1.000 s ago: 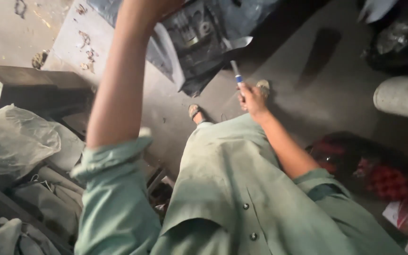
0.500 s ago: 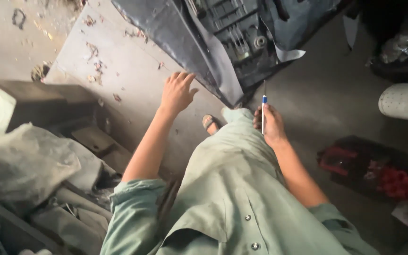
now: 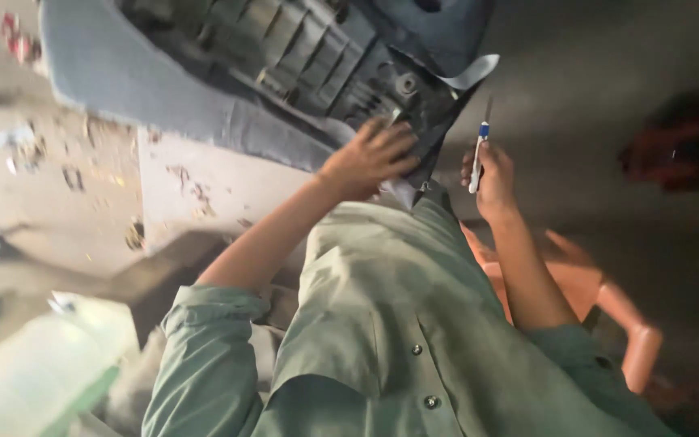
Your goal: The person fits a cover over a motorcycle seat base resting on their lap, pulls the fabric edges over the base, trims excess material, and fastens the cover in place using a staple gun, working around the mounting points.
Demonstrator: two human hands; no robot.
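Fingers of the left hand (image 3: 370, 154) lie spread on the dark ribbed plastic panel (image 3: 317, 61) just ahead of it. Beside it, the right hand (image 3: 491, 174) is closed around an upright blue-and-white screwdriver (image 3: 479, 150).

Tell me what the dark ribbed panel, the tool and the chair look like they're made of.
Panel: likely moulded plastic, dull dark grey, going by its ribs and thin edge under the left hand.
Tool in the right hand: white and blue handle, probably plastic; thin dark tip, perhaps metal.
Chair: smooth orange, looks like plastic.
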